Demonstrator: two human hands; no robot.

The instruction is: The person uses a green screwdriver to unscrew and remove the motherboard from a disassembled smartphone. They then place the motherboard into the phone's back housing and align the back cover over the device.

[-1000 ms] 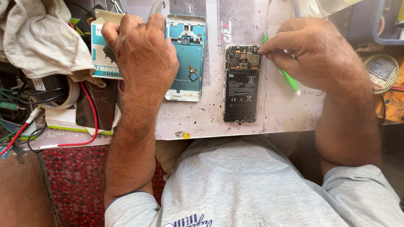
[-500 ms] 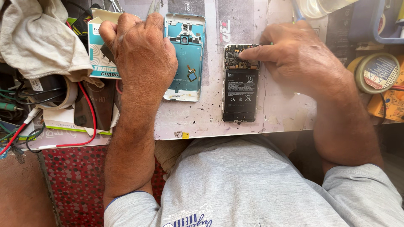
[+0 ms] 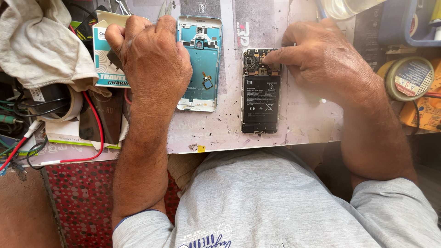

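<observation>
From the head camera I look straight down at a worn grey tabletop (image 3: 303, 124). My right hand (image 3: 321, 62) rests over the top of an opened smartphone (image 3: 260, 92) that lies face down near the tabletop's front edge, its black battery and circuit board exposed. The fingers are curled, and the index fingertip (image 3: 268, 59) presses on the board at the phone's upper end; I see no tool in that hand.

My left hand (image 3: 154, 59) is closed in a loose fist, knuckles up, lying across the left edge of the removed teal back cover (image 3: 202, 64) and a charger box (image 3: 104, 55). I cannot tell whether it grips anything underneath.

A narrow bare strip separates the cover from the phone. Left of the charger box, a cloth (image 3: 41, 46) and red wires (image 3: 94, 124) crowd the edge. To the right, a solder wire spool (image 3: 409, 78) sits well apart from the phone.
</observation>
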